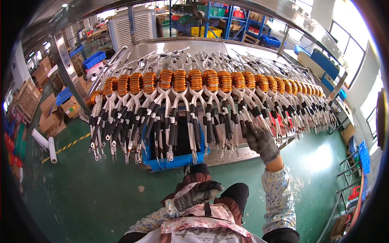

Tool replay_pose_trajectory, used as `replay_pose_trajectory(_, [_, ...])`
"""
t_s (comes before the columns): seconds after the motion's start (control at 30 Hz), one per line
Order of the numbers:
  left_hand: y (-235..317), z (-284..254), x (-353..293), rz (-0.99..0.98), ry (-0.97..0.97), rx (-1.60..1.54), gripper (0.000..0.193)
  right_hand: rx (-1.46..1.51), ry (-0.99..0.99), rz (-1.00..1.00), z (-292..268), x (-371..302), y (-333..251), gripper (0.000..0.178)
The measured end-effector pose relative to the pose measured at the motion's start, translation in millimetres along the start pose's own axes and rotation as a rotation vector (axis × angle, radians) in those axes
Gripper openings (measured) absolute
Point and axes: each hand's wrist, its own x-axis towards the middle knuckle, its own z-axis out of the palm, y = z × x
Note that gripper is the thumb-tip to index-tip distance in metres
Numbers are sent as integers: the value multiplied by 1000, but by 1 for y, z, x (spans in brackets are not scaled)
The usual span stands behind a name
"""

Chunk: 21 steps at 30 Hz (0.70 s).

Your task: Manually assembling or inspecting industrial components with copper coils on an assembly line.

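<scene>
A long row of ring coils [180, 81] wound with copper-coloured wire lies along the front of a metal bench. White-sleeved wire leads [173, 125] with black tubing and metal ring terminals hang from them over the front edge. My right hand [262, 145], in a dark grey glove, is among the hanging leads right of the middle, its fingers closed round a wire lead [245, 117]; the fingertips are partly hidden. Close to my body is my gloved left hand [197, 195], away from the coils. Its fingers are curled together and no object shows in them.
Beneath the leads stands a blue bin [162, 163]. A metal frame post [71, 73] rises at the bench's left end, with a bar overhead. Cardboard boxes [52, 113] and white rolls [52, 150] are on the left; blue shelving [231, 22] stands behind, a rack [352, 170] at right.
</scene>
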Motion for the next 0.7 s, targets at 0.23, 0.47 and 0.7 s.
replay_pose_trajectory(0.23, [14,-10,4,-34,-100,-132,36,218,-112,84,-30,10,17,19])
replay_pose_trajectory(0.47, [34,5,7,-106,30,-171,28,307,-133,87,-30,14,15,18])
replay_pose_trajectory(0.7, [58,11,11,-2,58,20,20,141,-76,28,-5,-2,20,28])
